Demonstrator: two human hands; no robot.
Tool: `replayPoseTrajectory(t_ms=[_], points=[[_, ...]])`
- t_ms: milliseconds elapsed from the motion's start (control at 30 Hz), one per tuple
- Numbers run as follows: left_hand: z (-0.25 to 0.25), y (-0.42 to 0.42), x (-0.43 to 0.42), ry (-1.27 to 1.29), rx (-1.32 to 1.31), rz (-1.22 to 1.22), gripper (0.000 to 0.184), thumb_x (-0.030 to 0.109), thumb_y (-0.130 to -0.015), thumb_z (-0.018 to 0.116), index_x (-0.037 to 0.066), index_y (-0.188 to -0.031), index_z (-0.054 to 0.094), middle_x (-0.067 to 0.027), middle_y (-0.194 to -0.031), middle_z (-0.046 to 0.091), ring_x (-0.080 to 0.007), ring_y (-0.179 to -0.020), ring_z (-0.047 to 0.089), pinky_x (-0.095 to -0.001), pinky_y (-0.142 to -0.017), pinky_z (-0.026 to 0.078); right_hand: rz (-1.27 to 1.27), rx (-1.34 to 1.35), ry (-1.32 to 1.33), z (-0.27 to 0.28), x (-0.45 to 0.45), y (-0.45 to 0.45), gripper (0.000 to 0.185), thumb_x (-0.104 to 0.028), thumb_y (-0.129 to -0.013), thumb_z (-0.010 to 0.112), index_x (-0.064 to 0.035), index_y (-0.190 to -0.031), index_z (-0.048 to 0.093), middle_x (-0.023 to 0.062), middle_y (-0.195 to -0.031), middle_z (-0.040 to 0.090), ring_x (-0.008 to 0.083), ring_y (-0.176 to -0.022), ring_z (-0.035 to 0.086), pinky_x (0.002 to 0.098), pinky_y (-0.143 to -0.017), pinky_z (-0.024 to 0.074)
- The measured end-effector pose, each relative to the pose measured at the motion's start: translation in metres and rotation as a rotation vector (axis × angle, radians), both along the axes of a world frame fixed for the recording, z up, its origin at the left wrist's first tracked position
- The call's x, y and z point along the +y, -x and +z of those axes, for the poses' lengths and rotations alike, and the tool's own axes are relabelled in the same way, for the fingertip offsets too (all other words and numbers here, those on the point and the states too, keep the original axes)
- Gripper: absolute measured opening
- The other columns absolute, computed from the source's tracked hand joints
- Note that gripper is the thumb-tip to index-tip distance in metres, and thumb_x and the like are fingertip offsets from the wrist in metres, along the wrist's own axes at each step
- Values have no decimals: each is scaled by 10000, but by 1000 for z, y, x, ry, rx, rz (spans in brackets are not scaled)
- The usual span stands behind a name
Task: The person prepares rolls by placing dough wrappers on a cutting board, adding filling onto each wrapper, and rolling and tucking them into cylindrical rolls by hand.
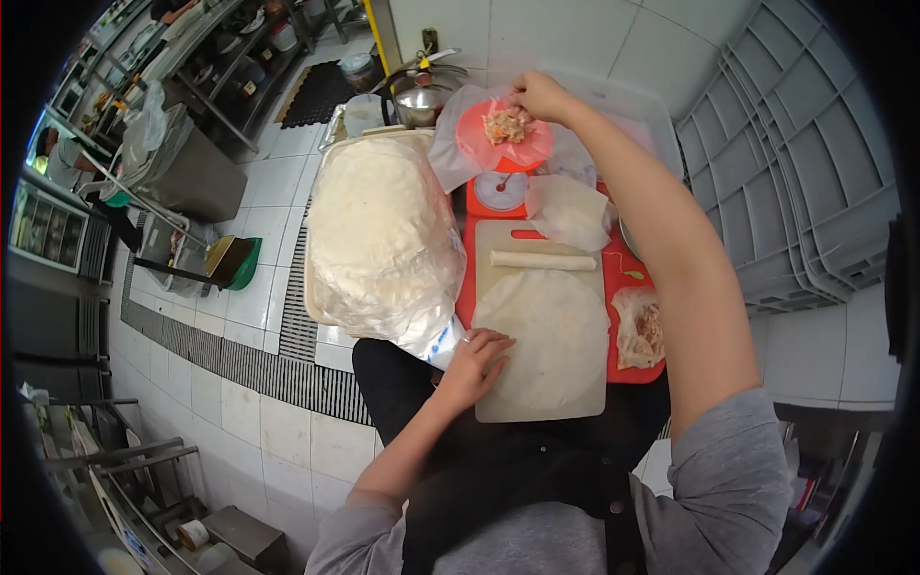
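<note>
My right hand reaches to a red bowl, its fingers pinched at a mound of minced filling. The bowl sits on a red kitchen scale with a round dial. My left hand rests at the left edge of a pale cutting board, fingers loosely extended by a thin round wrapper and holding nothing. Behind that wrapper lies one rolled wrapper. A stack of thin wrappers in clear plastic overlaps the board's far end.
To the left, a large tray holds a plastic-covered pale mound. A plastic bag of shredded filling lies on the red board at right. A metal pot stands behind. Grey crates line the right side.
</note>
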State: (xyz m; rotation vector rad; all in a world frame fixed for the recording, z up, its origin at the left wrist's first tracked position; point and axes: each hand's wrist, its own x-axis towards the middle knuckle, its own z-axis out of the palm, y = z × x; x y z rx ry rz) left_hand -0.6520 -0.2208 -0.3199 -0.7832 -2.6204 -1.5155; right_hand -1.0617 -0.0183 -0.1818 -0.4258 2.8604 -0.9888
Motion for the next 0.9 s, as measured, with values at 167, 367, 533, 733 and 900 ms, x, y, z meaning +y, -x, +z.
replayPoseTrajectory(t_ms=[167,367,533,733,900], points=[[13,16,7,-3,31,13,347,27,-879,725,39,-1224,686,-117,-1181,647,-337,-1146,570,-432,-977,470,50,-17,94,16,5,-10,167,7,-861,596,-11,-898,758,141,-863,767,204,-821,748,357,-695,606],[34,38,22,-45,65,16,354,25,-870,730,41,-1221,687,-123,-1177,644,-343,-1142,574,-433,-973,474,90,141,-12,18,3,-17,198,25,-818,585,-3,-915,756,175,-900,764,279,-830,741,400,-760,586],[90,131,6,-96,382,264,341,-9,-852,712,17,-1189,665,-167,-1161,649,-399,-1110,596,-463,-967,478,37,147,-113,-9,6,1,290,-12,-805,627,18,-1074,730,193,-1025,757,311,-912,728,407,-823,565],[111,280,-5,55,436,438,365,11,-853,703,27,-1217,680,-168,-1177,691,-404,-1203,599,-445,-1017,486,176,-125,-136,-14,-9,-17,702,-309,-686,853,-42,-1300,643,248,-1088,726,335,-971,719,412,-895,569],[77,344,5,543,121,428,478,222,-804,780,48,-1240,688,-157,-1458,548,-428,-1388,454,-589,-1090,427,113,293,-440,-41,-22,-28,743,-334,-649,883,-77,-1304,643,249,-1050,716,382,-927,715,438,-893,579]])
